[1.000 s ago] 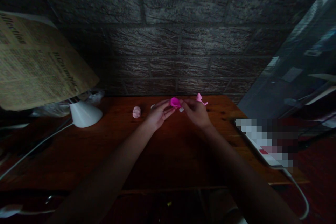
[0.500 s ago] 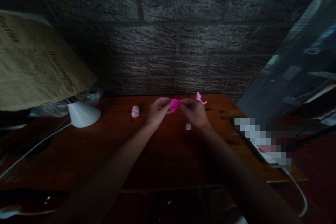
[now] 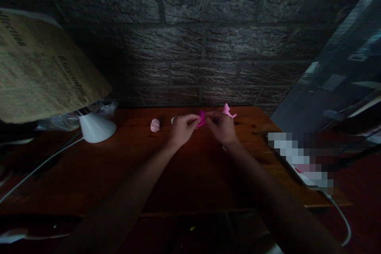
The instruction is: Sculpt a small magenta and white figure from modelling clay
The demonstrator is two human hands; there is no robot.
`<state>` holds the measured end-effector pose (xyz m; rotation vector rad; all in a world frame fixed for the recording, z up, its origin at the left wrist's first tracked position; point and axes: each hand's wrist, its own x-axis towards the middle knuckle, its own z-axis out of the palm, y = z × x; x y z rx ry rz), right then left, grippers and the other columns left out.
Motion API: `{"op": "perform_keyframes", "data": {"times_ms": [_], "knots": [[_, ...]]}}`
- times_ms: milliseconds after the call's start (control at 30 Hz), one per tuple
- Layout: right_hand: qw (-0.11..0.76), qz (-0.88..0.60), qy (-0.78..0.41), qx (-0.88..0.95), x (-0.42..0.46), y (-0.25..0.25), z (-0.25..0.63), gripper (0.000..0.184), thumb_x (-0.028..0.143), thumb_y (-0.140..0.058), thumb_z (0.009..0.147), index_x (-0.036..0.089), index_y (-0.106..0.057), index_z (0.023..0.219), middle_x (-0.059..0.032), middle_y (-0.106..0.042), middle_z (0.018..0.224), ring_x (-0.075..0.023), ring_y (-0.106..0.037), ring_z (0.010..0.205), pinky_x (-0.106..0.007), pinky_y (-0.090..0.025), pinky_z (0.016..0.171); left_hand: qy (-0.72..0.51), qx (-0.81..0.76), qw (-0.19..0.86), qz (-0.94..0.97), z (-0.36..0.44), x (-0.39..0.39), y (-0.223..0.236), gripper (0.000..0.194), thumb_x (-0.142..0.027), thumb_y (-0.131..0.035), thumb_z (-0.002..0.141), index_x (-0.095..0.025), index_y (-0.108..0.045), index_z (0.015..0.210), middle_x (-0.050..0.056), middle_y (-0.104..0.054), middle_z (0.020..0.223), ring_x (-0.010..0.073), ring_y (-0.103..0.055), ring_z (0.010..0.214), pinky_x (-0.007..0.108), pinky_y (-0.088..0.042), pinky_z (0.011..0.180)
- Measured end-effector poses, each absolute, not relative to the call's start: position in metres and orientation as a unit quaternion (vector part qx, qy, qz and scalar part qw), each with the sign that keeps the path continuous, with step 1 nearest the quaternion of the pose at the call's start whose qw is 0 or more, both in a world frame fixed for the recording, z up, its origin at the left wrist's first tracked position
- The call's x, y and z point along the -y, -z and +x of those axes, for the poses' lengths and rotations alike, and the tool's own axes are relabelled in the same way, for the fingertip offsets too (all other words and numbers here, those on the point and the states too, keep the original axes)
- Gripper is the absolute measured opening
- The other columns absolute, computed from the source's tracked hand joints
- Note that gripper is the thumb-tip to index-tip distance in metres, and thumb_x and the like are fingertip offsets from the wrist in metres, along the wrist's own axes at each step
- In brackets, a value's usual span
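Note:
Between my two hands, above the middle of the table, is a small bright pink round piece (image 3: 201, 119), dish-like in outline; its exact kind cannot be made out. My left hand (image 3: 182, 129) pinches its left edge between thumb and fingers. From the other side, my right hand (image 3: 222, 127) has its fingertips closed on the right edge. Behind the right hand a light pink pointed figure (image 3: 227, 110) is partly hidden. Left of my left hand lies a pale pink lump (image 3: 155, 125). A small whitish bit (image 3: 172, 120) peeks out behind the left hand, and another pale piece (image 3: 224, 148) beside my right wrist.
A lamp with a newspaper-print shade (image 3: 47, 71) and white base (image 3: 98, 129) stands at the left, its cable crossing the wooden table (image 3: 184, 178). A brick wall (image 3: 184, 47) rises behind. A blurred-out flat object (image 3: 297, 158) with a white cable lies at the right edge.
The pink round piece has been tilted, and more of it is covered by my fingers. My right arm now hides most of the pale square on the table. The view has shifted slightly.

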<state>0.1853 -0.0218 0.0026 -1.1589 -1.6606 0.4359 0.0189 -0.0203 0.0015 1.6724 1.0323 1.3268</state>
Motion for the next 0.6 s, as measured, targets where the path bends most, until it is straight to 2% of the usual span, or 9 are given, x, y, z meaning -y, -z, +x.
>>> {"op": "perform_keyframes", "data": {"times_ms": [100,200,400,500,600], "knots": [[0.493,-0.476,-0.155,0.712,0.0227,-0.0048,0.1856,0.019,0.023,-0.059,0.088,0.021,-0.078,0.092,-0.0068,-0.08,0.096,-0.0212,-0.074,0.083,-0.036,-0.057,0.082,-0.505,-0.406,0.326,0.688,0.0172,0.023,-0.0068,0.013,-0.014,-0.07,0.082,-0.025,-0.078,0.082,0.004,-0.078,0.091,0.0196,-0.07,0.088,0.033,-0.055,0.092],[0.474,-0.458,-0.14,0.739,0.0224,-0.0063,0.187,0.019,0.021,-0.059,0.088,0.021,-0.077,0.091,-0.008,-0.08,0.096,-0.022,-0.073,0.084,-0.037,-0.056,0.082,-0.522,-0.399,0.326,0.68,0.0163,0.0246,-0.0112,0.016,-0.011,-0.071,0.08,-0.026,-0.077,0.08,0.004,-0.077,0.101,0.0199,-0.069,0.097,0.033,-0.051,0.099],[0.436,-0.432,-0.151,0.775,0.0214,-0.0073,0.19,0.022,0.017,-0.057,0.086,0.021,-0.077,0.095,-0.007,-0.078,0.098,-0.0208,-0.072,0.085,-0.036,-0.055,0.082,-0.513,-0.406,0.341,0.675,0.0151,0.0239,-0.0102,0.017,-0.014,-0.073,0.081,-0.025,-0.076,0.093,0.004,-0.077,0.095,0.0177,-0.07,0.082,0.029,-0.054,0.085],[0.429,-0.428,-0.166,0.778,0.0209,-0.0073,0.1911,0.023,0.017,-0.057,0.086,0.022,-0.077,0.097,-0.0061,-0.078,0.097,-0.0198,-0.072,0.084,-0.035,-0.055,0.081,-0.516,-0.39,0.365,0.67,0.0146,0.024,-0.0096,0.023,-0.011,-0.073,0.08,-0.025,-0.077,0.098,0.004,-0.078,0.101,0.0184,-0.072,0.088,0.029,-0.054,0.087],[0.43,-0.428,-0.202,0.769,0.0207,-0.0065,0.1911,0.025,0.018,-0.058,0.085,0.022,-0.077,0.101,-0.0051,-0.078,0.094,-0.0189,-0.071,0.081,-0.035,-0.057,0.079,-0.524,-0.394,0.387,0.648,0.0141,0.0238,-0.0103,0.022,-0.011,-0.076,0.077,-0.025,-0.08,0.093,0.005,-0.079,0.098,0.0201,-0.071,0.091,0.03,-0.052,0.093]]}}
